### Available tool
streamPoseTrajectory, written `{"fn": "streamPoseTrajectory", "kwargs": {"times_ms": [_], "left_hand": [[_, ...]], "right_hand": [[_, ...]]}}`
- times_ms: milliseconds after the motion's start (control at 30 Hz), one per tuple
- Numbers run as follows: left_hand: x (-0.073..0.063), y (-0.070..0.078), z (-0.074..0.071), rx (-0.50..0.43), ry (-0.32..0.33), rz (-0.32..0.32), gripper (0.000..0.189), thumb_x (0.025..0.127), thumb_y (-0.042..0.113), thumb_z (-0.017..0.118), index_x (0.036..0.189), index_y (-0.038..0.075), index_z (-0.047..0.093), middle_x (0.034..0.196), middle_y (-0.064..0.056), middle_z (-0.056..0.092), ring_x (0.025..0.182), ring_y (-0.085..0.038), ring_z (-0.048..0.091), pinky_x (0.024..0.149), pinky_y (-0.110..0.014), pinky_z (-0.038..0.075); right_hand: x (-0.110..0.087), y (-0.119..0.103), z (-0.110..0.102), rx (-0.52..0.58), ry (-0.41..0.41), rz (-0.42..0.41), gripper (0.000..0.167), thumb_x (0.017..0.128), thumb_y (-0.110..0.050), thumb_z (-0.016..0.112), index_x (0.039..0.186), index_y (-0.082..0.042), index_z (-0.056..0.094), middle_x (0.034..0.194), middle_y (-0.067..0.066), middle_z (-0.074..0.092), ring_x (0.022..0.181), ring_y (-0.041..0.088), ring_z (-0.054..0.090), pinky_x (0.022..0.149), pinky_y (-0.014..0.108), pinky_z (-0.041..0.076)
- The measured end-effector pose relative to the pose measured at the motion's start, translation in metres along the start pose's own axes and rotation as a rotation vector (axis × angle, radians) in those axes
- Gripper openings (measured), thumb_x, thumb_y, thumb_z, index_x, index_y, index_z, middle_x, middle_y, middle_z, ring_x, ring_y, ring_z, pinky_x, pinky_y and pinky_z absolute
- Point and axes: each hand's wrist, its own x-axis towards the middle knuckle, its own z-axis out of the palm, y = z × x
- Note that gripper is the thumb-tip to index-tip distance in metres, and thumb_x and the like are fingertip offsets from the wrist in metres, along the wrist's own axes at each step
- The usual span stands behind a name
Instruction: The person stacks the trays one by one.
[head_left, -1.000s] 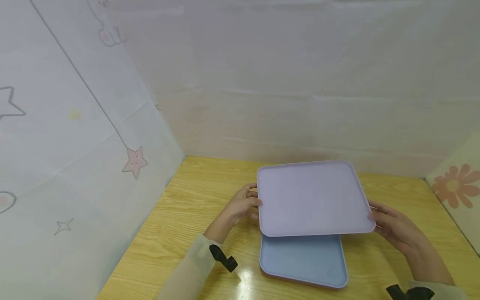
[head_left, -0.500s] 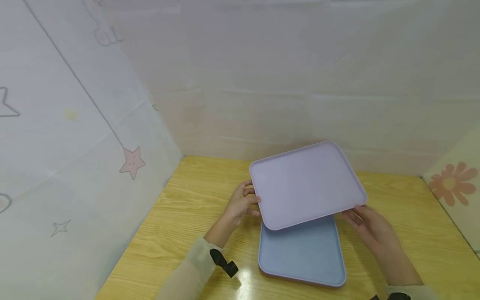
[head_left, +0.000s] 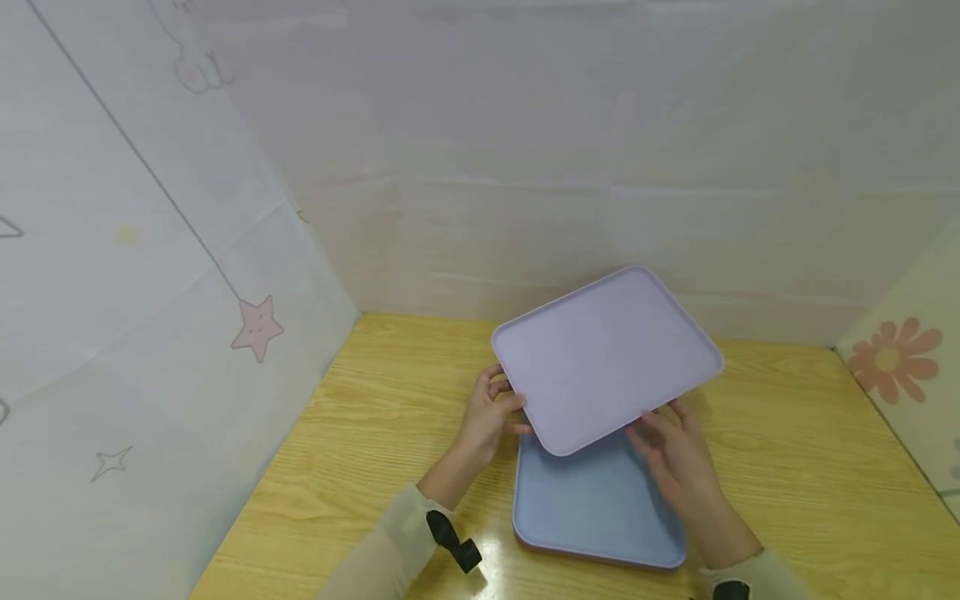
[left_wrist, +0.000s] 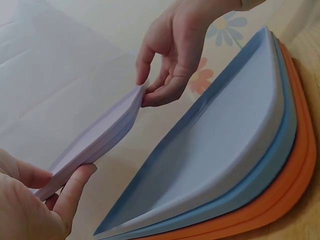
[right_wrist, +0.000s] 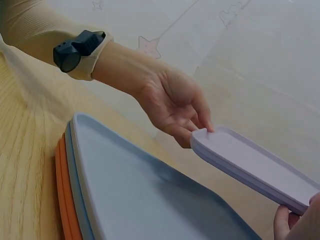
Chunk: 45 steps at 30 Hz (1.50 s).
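A lavender rectangular tray (head_left: 607,358) is held tilted and turned above a stack of trays, its far corner raised toward the back wall. My left hand (head_left: 483,421) pinches its left edge, thumb on the upper face and fingers beneath. My right hand (head_left: 675,458) pinches the near edge, right of the front corner. In the left wrist view the tray's side (left_wrist: 105,137) looks layered. Under it, a light blue tray (head_left: 592,508) tops the stack, partly covered in the head view. Below that come a darker blue tray (left_wrist: 286,145) and orange trays (left_wrist: 287,205).
The stack stands on a yellow wood-grain table (head_left: 360,433), which runs back to a pale cloth wall (head_left: 450,167). On the left, another cloth (head_left: 150,333) carries printed stars; a printed flower (head_left: 888,358) shows at the right. Black wrist cameras (head_left: 453,542) sit on both sleeves.
The lavender tray has turned anticlockwise and its far corner has risen. My right hand has slid from the right side along the near edge toward the left; my left hand keeps its grip.
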Motion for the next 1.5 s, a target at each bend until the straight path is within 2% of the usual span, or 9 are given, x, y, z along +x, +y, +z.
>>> {"fn": "streamPoseTrajectory", "kwargs": {"times_ms": [133, 300, 533, 800, 1000, 1200, 1267, 1400, 1500], "left_hand": [[-0.002, -0.004, 0.002, -0.011, -0.009, 0.001, 0.066, 0.087, -0.009, 0.062, 0.144, 0.008, 0.035, 0.119, -0.015, 0.051, 0.092, -0.024, 0.065, 0.060, -0.038, 0.063], [-0.004, -0.009, 0.002, -0.001, -0.037, -0.038, 0.068, 0.087, -0.009, 0.062, 0.144, 0.011, 0.030, 0.118, -0.015, 0.049, 0.094, -0.025, 0.065, 0.061, -0.036, 0.063], [-0.006, -0.012, 0.003, 0.003, -0.084, -0.044, 0.072, 0.086, -0.009, 0.063, 0.143, 0.011, 0.023, 0.119, -0.016, 0.048, 0.099, -0.027, 0.065, 0.069, -0.047, 0.063], [-0.006, -0.016, 0.001, 0.001, -0.091, -0.064, 0.076, 0.084, -0.005, 0.066, 0.142, 0.012, 0.021, 0.122, -0.018, 0.047, 0.100, -0.028, 0.064, 0.075, -0.050, 0.062], [-0.008, -0.006, -0.012, 0.060, -0.079, -0.072, 0.071, 0.093, 0.014, 0.066, 0.147, 0.013, 0.020, 0.131, -0.022, 0.042, 0.108, -0.030, 0.061, 0.082, -0.054, 0.060], [-0.004, 0.012, -0.033, 0.133, -0.114, -0.061, 0.061, 0.099, 0.025, 0.060, 0.147, 0.013, 0.025, 0.130, -0.019, 0.040, 0.113, -0.032, 0.053, 0.090, -0.058, 0.057], [-0.001, 0.017, -0.038, 0.193, -0.120, -0.036, 0.058, 0.099, 0.028, 0.060, 0.145, 0.011, 0.030, 0.130, -0.017, 0.040, 0.114, -0.032, 0.052, 0.088, -0.054, 0.059], [0.006, 0.026, -0.043, 0.323, -0.101, 0.001, 0.054, 0.097, 0.035, 0.061, 0.141, 0.010, 0.042, 0.134, -0.014, 0.044, 0.120, -0.034, 0.052, 0.088, -0.048, 0.059], [0.010, 0.030, -0.043, 0.350, -0.110, 0.001, 0.054, 0.098, 0.037, 0.062, 0.141, 0.010, 0.046, 0.139, -0.014, 0.045, 0.126, -0.040, 0.051, 0.094, -0.051, 0.057]], "right_hand": [[0.001, 0.003, 0.007, -0.011, 0.094, -0.004, 0.075, 0.100, 0.002, 0.053, 0.156, -0.024, 0.011, 0.121, -0.004, 0.050, 0.101, 0.008, 0.061, 0.090, 0.029, 0.056], [0.003, 0.006, 0.011, -0.070, 0.151, -0.034, 0.072, 0.099, 0.001, 0.056, 0.155, -0.023, 0.017, 0.116, -0.003, 0.049, 0.095, 0.010, 0.062, 0.086, 0.030, 0.057], [0.008, 0.006, 0.012, -0.079, 0.177, -0.064, 0.065, 0.099, 0.003, 0.055, 0.151, -0.021, 0.025, 0.110, -0.003, 0.054, 0.085, 0.009, 0.062, 0.078, 0.028, 0.057], [0.010, -0.001, 0.008, -0.088, 0.191, -0.031, 0.066, 0.098, 0.004, 0.053, 0.152, -0.022, 0.026, 0.113, -0.004, 0.051, 0.083, 0.009, 0.063, 0.076, 0.028, 0.058], [0.008, -0.009, -0.005, -0.139, 0.114, -0.024, 0.066, 0.098, 0.004, 0.053, 0.152, -0.025, 0.027, 0.106, -0.008, 0.056, 0.083, 0.009, 0.063, 0.075, 0.026, 0.057], [0.007, -0.019, -0.021, -0.207, -0.017, -0.029, 0.052, 0.098, 0.004, 0.054, 0.133, -0.031, 0.039, 0.103, -0.009, 0.060, 0.084, 0.010, 0.063, 0.072, 0.025, 0.056], [0.006, -0.022, -0.026, -0.249, -0.043, -0.024, 0.054, 0.099, 0.002, 0.055, 0.139, -0.029, 0.037, 0.106, -0.010, 0.060, 0.089, 0.010, 0.062, 0.075, 0.025, 0.056], [0.007, -0.029, -0.035, -0.334, -0.087, -0.011, 0.068, 0.100, -0.003, 0.056, 0.156, -0.016, 0.020, 0.110, -0.012, 0.060, 0.095, 0.010, 0.061, 0.080, 0.026, 0.056], [0.008, -0.034, -0.041, -0.362, -0.135, -0.002, 0.067, 0.100, -0.003, 0.056, 0.156, -0.014, 0.020, 0.108, -0.010, 0.060, 0.094, 0.010, 0.063, 0.081, 0.027, 0.058]]}}
